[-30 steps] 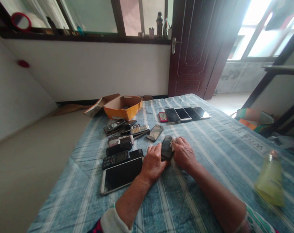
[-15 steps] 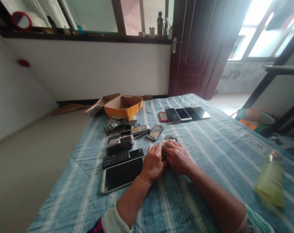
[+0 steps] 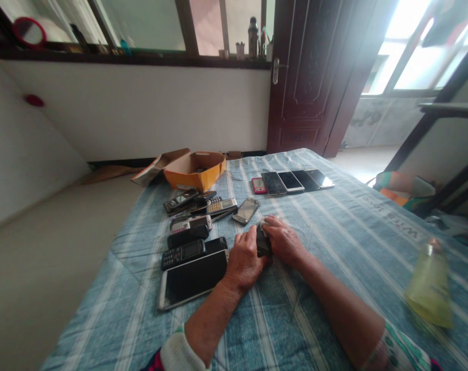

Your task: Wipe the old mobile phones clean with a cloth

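My left hand is closed around the left side of a small dark mobile phone, held low over the bed-like surface. Against the phone's far end rests my right hand, its fingers bent over a scrap of white cloth or tissue, which is mostly covered. A grey touchscreen phone lies just past my hands. Beside my left wrist is a large white-framed phone or tablet, with a black keypad phone behind it.
Several older phones are heaped at left, near an open orange box. Farther back, a red phone and several flat smartphones form a row. A yellow-green spray bottle stands at right on the striped blue cloth.
My right hand has shifted slightly right and up along the phone, showing more of its dark face. The dark item seen past my fingers is now out of sight. The left hand stays put.
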The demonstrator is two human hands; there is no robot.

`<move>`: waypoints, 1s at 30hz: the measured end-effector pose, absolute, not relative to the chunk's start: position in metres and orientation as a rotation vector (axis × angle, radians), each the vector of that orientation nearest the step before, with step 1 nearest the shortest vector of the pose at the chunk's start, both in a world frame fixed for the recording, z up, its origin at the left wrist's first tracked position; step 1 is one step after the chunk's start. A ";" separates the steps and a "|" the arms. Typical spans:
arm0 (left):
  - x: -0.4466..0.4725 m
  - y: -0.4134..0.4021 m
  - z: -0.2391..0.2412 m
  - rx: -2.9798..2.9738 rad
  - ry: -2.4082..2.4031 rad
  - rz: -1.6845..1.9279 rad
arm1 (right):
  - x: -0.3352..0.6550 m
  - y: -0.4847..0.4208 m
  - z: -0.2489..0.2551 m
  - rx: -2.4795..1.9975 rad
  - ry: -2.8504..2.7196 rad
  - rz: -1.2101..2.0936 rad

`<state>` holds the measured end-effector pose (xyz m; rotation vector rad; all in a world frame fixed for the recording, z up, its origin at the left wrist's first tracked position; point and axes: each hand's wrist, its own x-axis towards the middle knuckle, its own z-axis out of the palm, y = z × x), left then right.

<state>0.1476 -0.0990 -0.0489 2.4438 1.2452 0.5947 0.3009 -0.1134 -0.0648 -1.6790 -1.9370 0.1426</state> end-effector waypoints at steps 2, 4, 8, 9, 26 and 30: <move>0.147 -0.098 -0.051 2.437 1.232 0.611 | 0.295 -0.116 -0.062 -1.542 -2.041 0.180; 0.146 -0.098 -0.052 2.434 1.218 0.629 | 0.291 -0.117 -0.059 -1.457 -2.102 0.211; 0.147 -0.098 -0.053 2.418 1.243 0.635 | 0.293 -0.113 -0.059 -1.555 -2.042 0.186; 0.147 -0.098 -0.054 2.415 1.255 0.635 | 0.295 -0.111 -0.060 -1.614 -2.001 0.172; 0.148 -0.099 -0.056 2.452 1.257 0.656 | 0.291 -0.122 -0.063 -1.545 -2.051 0.174; 0.146 -0.098 -0.057 2.450 1.250 0.653 | 0.290 -0.133 -0.058 -1.415 -2.126 0.212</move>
